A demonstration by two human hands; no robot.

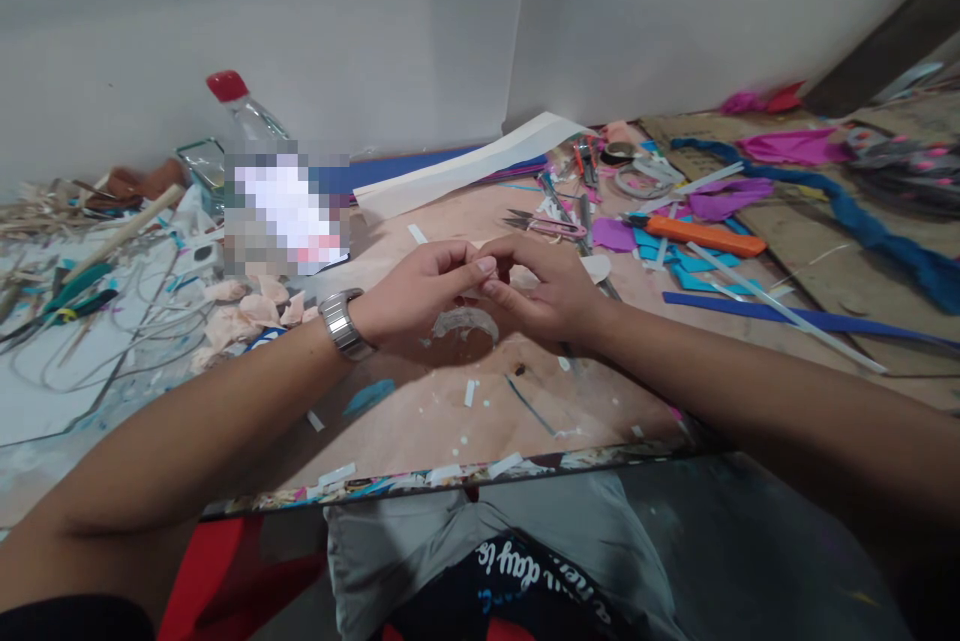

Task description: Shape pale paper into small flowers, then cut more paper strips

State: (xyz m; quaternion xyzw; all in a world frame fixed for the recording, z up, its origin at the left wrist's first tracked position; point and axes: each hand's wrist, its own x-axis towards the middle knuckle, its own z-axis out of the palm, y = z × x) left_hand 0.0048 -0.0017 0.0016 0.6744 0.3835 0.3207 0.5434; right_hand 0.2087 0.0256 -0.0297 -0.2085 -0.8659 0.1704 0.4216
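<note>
My left hand (427, 289), below which a metal watch (345, 324) circles the wrist, meets my right hand (541, 287) above the middle of the table. Thumbs and fingertips of both are pinched together. Whatever lies between them is too small and covered to make out. A whitish rounded piece (598, 269) shows just past the right hand's knuckles; whether it is held or lies on the table I cannot tell. Beneath the hands is a translucent dried patch (465, 324) on the tabletop (442, 401). Pink-handled thread snips (551, 224) lie just beyond the right hand.
An orange utility knife (697, 233) lies to the right among paper scraps and a blue strip (787, 317). Peach crumpled pieces (255, 309), pliers (79, 291) and a red-capped bottle (251, 106) stand or lie left. A cream paper strip (472, 168) rests at the back.
</note>
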